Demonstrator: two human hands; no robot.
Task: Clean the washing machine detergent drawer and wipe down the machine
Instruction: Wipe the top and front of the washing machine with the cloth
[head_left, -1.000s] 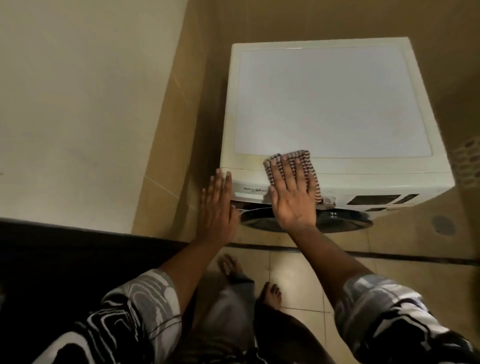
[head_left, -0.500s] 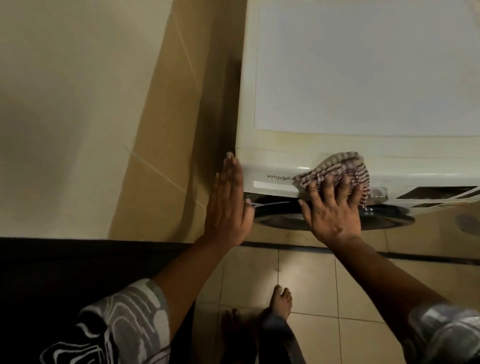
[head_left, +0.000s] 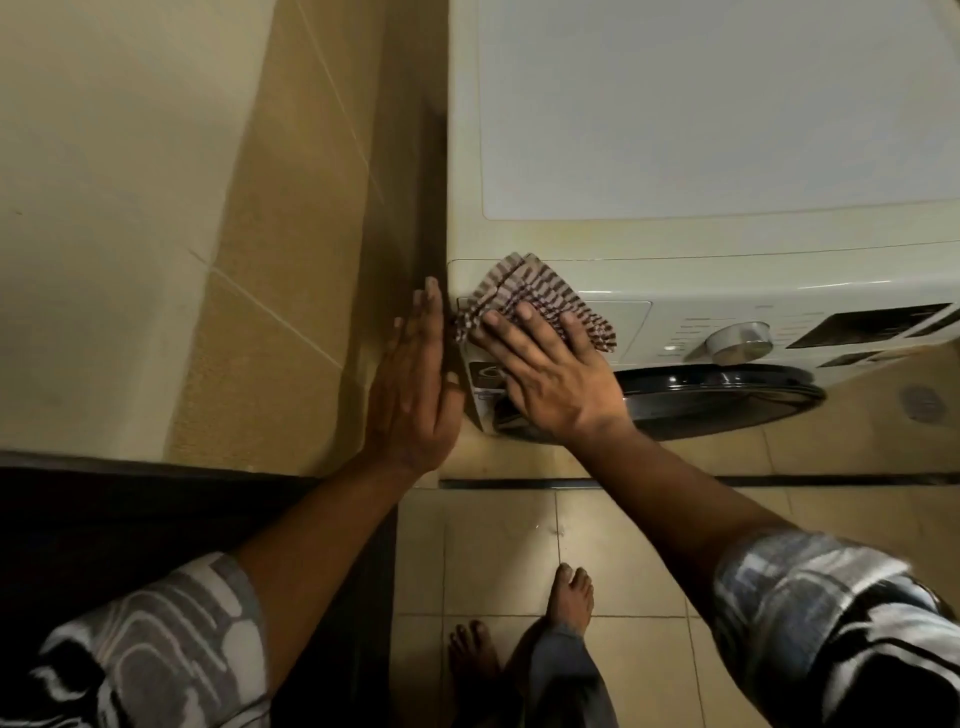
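A cream front-loading washing machine (head_left: 701, 130) fills the upper right of the head view. My right hand (head_left: 545, 374) presses a folded brown-and-white checked cloth (head_left: 524, 299) flat against the detergent drawer front (head_left: 618, 322) at the machine's top left corner, fingers straight. My left hand (head_left: 415, 384) lies flat with straight fingers against the machine's left front edge, beside the cloth. Most of the drawer front is covered by the cloth and my right hand.
A silver dial (head_left: 737, 338) and dark display (head_left: 872, 322) sit right of the drawer. The dark round door (head_left: 717, 395) bulges out below. A tiled wall (head_left: 291, 234) stands close on the left. My bare feet (head_left: 571, 603) are on the tiled floor.
My right hand has slid the cloth leftward along the front panel to the drawer's left corner. The view has moved closer and the dial has come into sight. My left hand stays at the left edge.
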